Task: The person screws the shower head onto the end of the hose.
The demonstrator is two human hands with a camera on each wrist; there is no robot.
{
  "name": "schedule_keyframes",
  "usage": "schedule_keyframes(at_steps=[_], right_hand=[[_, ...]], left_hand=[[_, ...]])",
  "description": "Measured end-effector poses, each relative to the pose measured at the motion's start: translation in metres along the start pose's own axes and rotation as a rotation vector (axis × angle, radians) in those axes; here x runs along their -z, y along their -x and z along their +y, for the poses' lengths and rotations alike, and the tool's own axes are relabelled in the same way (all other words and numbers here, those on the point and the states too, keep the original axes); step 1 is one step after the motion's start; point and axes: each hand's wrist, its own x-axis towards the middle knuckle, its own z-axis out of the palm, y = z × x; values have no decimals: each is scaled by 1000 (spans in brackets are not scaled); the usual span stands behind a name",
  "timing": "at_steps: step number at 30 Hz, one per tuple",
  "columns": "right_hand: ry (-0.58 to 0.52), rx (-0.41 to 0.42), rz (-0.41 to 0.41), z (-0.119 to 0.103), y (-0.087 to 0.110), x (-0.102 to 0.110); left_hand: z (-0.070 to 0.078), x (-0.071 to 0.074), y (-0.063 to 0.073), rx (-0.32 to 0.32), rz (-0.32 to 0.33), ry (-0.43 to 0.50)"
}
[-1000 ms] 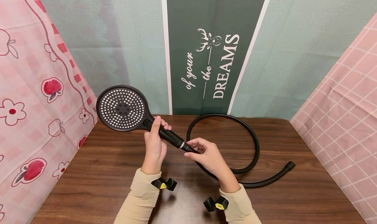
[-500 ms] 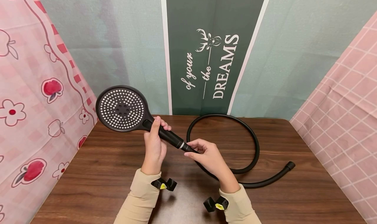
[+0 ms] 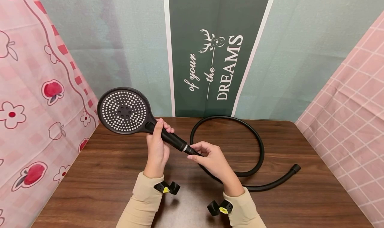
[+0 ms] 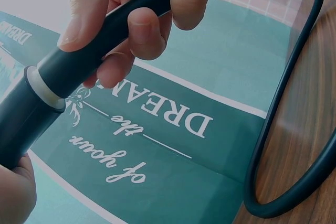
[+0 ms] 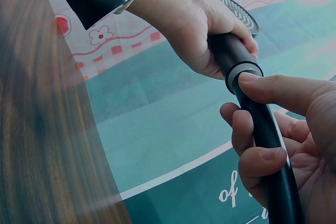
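A black shower head [image 3: 123, 111] with a round face of white nozzles is held up over the table, tilted toward the lower right. My left hand [image 3: 159, 148] grips its handle, the thumb lying along the top. At the handle's lower end, a black shower hose [image 3: 261, 144] meets it at a pale ring [image 5: 245, 71]. My right hand [image 3: 211, 156] holds the hose's end fitting [image 4: 79, 64] just below that ring, thumb on one side and fingers curled round the other. From there the hose loops across the table, its free end [image 3: 295, 168] lying at the right.
A brown wood-grain table [image 3: 99, 188] lies under the hands. A green cloth with a deer print [image 3: 214, 41] hangs behind it. Pink cloths hang at the left [image 3: 30, 121] and right [image 3: 354, 114]. A black wrist camera [image 3: 213, 208] sits on each sleeve.
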Motion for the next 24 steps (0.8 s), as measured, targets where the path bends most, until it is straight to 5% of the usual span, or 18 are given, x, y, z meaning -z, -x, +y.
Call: schedule_keyframes(at_steps=[24], right_hand=[[31,46,29,4,-2,-2]], left_hand=[[1,-1,1,5,-1,6]])
